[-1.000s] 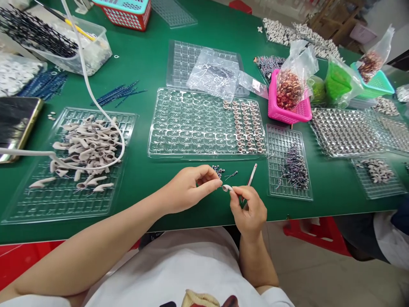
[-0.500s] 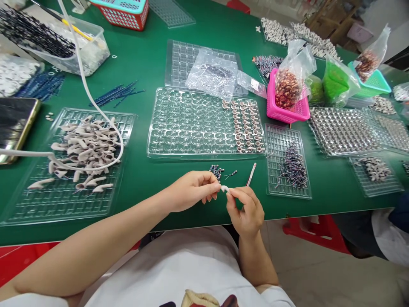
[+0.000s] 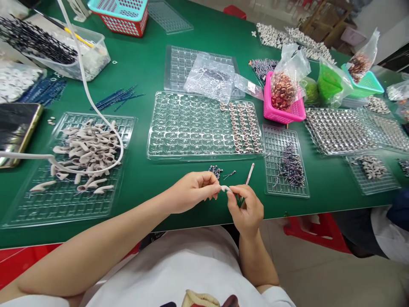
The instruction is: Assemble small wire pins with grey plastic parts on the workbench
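Note:
A small, curved, pale piece (image 3: 225, 188) is pinched between my two hands above the table's front edge. My left hand (image 3: 201, 189) has thumb and fingertips closed at its left end. On the other end, my right hand (image 3: 245, 207) grips with thumb and index finger. Just beyond my hands lie a small cluster of dark components (image 3: 215, 171) and a white pen-like tool (image 3: 250, 173). Farther back, a clear tray (image 3: 191, 128) holds rows of small pale parts at its right side. A heap of pale curved pieces (image 3: 91, 147) rests on another clear tray at the left.
A white cable (image 3: 83, 81) loops over the left heap. The pink basket (image 3: 284, 113) holds a bag of brown parts. Right of centre, a tray (image 3: 268, 170) carries dark wired components. A phone (image 3: 19, 128) lies at far left, and a person's leg (image 3: 354, 230) shows at right.
The view has shifted slightly, so the table's contents appear a little lower. Both hands keep their pinch on the pale piece, nearly in the same place.

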Tool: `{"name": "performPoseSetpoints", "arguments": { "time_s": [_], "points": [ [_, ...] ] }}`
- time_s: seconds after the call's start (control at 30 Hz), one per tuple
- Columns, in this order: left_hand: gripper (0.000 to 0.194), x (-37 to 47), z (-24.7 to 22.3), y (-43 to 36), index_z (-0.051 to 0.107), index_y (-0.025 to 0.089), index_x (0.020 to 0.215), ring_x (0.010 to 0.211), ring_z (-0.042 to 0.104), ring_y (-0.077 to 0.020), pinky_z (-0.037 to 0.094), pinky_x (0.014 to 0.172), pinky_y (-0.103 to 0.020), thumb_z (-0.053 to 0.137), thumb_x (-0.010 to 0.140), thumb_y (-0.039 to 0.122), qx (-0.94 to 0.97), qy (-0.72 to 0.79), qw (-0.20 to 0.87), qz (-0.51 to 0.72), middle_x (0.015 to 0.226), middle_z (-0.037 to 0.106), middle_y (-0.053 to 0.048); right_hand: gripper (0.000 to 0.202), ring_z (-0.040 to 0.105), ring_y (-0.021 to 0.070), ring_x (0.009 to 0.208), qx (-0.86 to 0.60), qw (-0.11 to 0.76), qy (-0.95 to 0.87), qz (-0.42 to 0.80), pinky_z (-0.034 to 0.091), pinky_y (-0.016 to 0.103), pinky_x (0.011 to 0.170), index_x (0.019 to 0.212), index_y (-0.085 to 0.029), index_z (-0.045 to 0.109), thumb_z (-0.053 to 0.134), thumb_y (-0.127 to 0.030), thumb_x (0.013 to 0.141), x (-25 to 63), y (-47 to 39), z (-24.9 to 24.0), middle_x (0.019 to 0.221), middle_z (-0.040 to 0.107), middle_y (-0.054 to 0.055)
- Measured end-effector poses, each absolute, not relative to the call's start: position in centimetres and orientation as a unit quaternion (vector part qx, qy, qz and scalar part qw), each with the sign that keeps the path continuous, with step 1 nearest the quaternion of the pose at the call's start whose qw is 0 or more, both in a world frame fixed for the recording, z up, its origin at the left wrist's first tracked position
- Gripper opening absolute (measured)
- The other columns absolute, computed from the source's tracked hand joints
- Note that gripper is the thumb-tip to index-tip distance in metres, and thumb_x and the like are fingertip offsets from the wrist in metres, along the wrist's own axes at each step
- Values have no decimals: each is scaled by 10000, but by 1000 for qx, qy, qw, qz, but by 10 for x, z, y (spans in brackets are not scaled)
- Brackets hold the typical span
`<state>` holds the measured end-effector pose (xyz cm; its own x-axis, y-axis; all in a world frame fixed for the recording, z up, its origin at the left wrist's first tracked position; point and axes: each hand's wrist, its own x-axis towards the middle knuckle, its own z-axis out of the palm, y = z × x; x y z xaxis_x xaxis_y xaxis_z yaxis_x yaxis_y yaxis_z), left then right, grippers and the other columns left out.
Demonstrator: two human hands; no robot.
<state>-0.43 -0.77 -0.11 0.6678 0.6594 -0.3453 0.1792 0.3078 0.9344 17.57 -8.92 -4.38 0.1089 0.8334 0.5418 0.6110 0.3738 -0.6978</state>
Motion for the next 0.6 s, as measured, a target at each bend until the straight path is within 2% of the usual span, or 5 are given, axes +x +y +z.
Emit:
{"name": "performPoseSetpoints", "arguments": {
  "time_s": [0.27, 0.37, 0.47, 0.53, 0.6],
  "points": [
    [164, -3, -8, -9, 572, 162, 707, 575, 445, -101, 344, 549, -226, 602, 835, 262, 594, 366, 685, 209, 640, 554, 23, 89, 653, 119, 725, -583, 501, -631, 107, 526, 231, 655, 950, -218, 672, 669, -165, 879, 180, -96, -46, 850, 705, 6],
    [173, -4, -8, -5, 553, 165, 704, 562, 447, -96, 355, 540, -224, 585, 841, 265, 591, 380, 675, 227, 647, 563, 19, 60, 643, 112, 681, -622, 501, -596, 85, 486, 208, 567, 939, -211, 686, 685, -233, 883, 184, -99, -51, 878, 710, 13],
    [171, -6, -2, -6, 595, 168, 828, 650, 532, -118, 422, 604, -236, 639, 841, 333, 601, 384, 658, 241, 759, 627, -8, 87, 622, 99, 617, -627, 492, -601, 65, 457, 206, 513, 948, -206, 689, 689, -266, 886, 187, -99, -54, 886, 709, 13],
    [306, -5, 4, -10, 627, 176, 998, 772, 599, -154, 467, 679, -255, 734, 784, 367, 621, 371, 651, 228, 900, 675, -40, 89, 638, 108, 640, -594, 491, -635, 58, 484, 211, 552, 962, -203, 681, 687, -252, 888, 187, -98, -54, 881, 710, 14],
    [398, -4, 10, -16, 640, 175, 1083, 843, 632, -182, 491, 722, -269, 769, 757, 362, 652, 357, 637, 204, 968, 696, -63, 101, 668, 129, 705, -549, 493, -673, 52, 527, 229, 632, 984, -200, 669, 686, -210, 885, 187, -96, -53, 882, 711, 19]
  ]
}}
